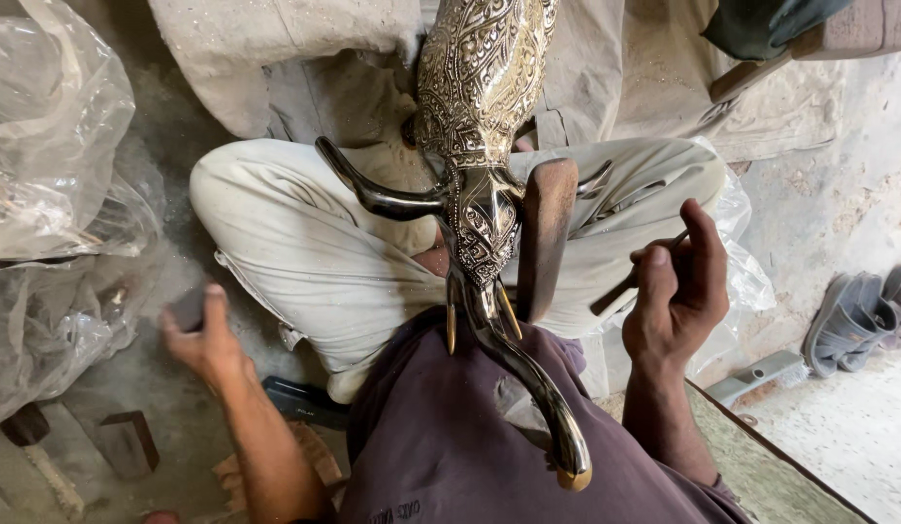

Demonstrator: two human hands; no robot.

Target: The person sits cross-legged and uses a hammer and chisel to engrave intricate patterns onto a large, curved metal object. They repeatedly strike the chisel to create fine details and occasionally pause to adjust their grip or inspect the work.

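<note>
Elephant, engraved metal, lies across the lap, trunk toward camera. Right hand grips a thin chisel, left hand clutches a dark block. Looks mid-engraving; next needs chisel set on metal.

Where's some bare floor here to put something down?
Bare floor lies at the right, between the sandals and the brush. A smaller patch sits between the left hand and the plastic bags. The lap under the metal elephant is crowded.
</note>
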